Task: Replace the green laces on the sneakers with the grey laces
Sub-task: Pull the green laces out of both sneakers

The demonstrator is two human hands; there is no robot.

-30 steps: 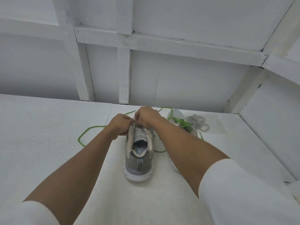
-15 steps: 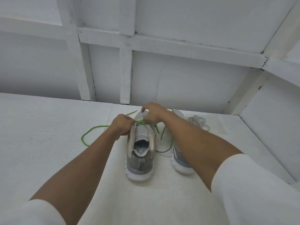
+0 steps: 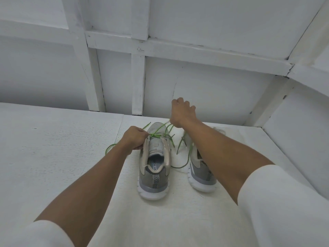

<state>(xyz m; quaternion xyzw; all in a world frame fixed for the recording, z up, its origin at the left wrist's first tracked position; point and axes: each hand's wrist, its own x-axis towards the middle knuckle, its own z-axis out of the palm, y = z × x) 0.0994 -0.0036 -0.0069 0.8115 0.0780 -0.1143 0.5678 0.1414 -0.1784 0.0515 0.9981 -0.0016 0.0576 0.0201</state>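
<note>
Sneakers [image 3: 154, 168] on white surface [image 3: 53, 148] by wall [image 3: 213, 97]; left hand [image 3: 135, 139], right hand [image 3: 181, 113] grip green lace [image 3: 155, 134].

One wide-angle camera sat on the person's head, facing forward and down toward twelve o'clock, close over the table [image 3: 53, 154], with the wall [image 3: 213, 86] beyond.

A grey sneaker [image 3: 154, 168] stands upright, gripped at its collar by the left hand [image 3: 136, 139], its green lace [image 3: 158, 129] running up into the right hand [image 3: 181, 113], with the second sneaker [image 3: 201, 177] under that forearm.
</note>
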